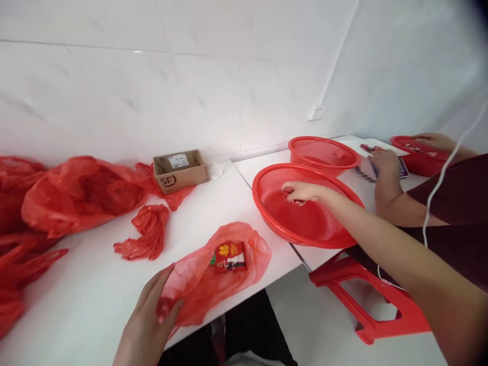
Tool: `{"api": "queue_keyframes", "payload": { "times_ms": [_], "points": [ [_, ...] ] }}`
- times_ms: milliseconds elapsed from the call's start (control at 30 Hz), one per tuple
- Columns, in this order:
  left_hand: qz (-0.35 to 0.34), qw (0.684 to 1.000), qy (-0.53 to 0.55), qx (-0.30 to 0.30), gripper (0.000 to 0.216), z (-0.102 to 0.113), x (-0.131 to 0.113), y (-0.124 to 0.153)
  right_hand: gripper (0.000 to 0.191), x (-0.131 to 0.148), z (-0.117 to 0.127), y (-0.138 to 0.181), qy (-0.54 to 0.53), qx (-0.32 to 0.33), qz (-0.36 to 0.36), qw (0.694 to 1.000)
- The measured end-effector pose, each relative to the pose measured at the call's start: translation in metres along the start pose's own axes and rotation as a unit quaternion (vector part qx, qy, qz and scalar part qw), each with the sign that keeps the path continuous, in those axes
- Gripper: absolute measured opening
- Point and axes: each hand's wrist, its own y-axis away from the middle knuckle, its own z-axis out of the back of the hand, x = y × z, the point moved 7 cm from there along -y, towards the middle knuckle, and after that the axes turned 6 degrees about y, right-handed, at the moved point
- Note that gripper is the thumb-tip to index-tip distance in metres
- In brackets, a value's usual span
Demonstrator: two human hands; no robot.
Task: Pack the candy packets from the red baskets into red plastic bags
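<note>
My left hand (147, 320) grips the near edge of a thin red plastic bag (198, 284) lying at the table's front edge. Inside the bag a red packet with gold print (230, 256) shows through. My right hand (299, 192) reaches into a large red mesh basket (274, 223) that bridges the gap between two white tables. Its fingers are pinched together over something small and red on the basket floor, which I cannot make out.
A second red basket (305, 152) stands behind the first. A co-worker's hands (385, 162) work at the right by a third red basket (419, 157). Crumpled red bags (80, 193) and an open cardboard box (181, 170) lie at the left. A red stool (366, 300) stands below.
</note>
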Motion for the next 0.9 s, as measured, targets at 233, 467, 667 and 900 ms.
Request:
{"api": "queue_keyframes", "payload": {
  "times_ms": [233, 467, 667, 900],
  "points": [
    [0.02, 0.997, 0.073, 0.025, 0.078, 0.005, -0.036, -0.006, 0.03, 0.117, -0.042, 0.079, -0.167, 0.154, 0.197, 0.954],
    [0.002, 0.996, 0.083, 0.011, 0.08, 0.017, -0.05, -0.013, 0.023, 0.178, -0.165, 0.097, -0.019, 0.119, 0.33, 0.936],
    [0.009, 0.997, 0.074, -0.006, 0.08, 0.024, -0.034, -0.009, 0.031, 0.176, -0.182, 0.074, -0.075, 0.125, 0.309, 0.94],
    [0.011, 0.995, 0.094, -0.003, 0.08, 0.023, -0.03, -0.009, 0.039, 0.173, -0.17, 0.073, -0.139, 0.113, 0.279, 0.944]
  ]
}}
